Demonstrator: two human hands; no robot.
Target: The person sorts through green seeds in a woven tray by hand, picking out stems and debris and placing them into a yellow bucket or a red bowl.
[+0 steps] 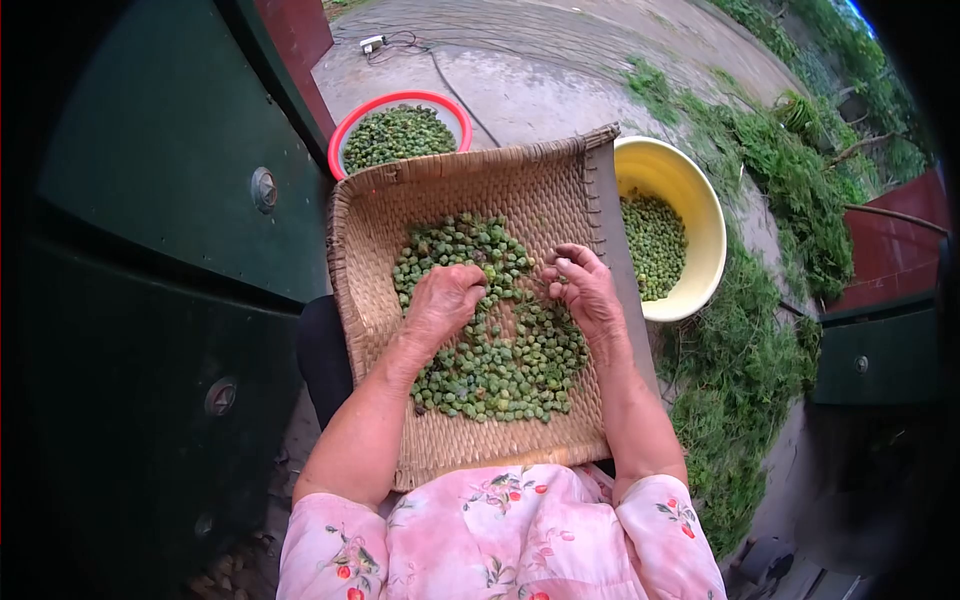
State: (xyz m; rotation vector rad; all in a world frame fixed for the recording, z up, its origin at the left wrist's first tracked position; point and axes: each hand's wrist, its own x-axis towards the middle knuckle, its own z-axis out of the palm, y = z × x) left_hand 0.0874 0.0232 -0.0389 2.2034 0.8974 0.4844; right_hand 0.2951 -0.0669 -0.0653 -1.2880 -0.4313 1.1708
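Observation:
A woven wicker tray (375, 215) rests across my lap, holding a spread of small round green fruits (500, 385), a few of them darker or yellowish. My left hand (445, 302) is down among the fruits near the middle, its fingers pinched together; what is between the fingertips is hidden. To the right, my right hand (585, 288) hovers at the edge of the pile with curled fingers, thumb close to the forefinger. Whether it holds anything is too small to tell. A thin bare patch of weave shows between the hands.
Beyond the tray stands a red-rimmed basin (462, 108) of similar green fruits. A yellow bucket (705, 235), partly filled with them, is at the right. Cut green foliage (740, 370) covers the ground there. Dark green metal doors (170, 180) flank the left; a cable (450, 85) crosses the concrete.

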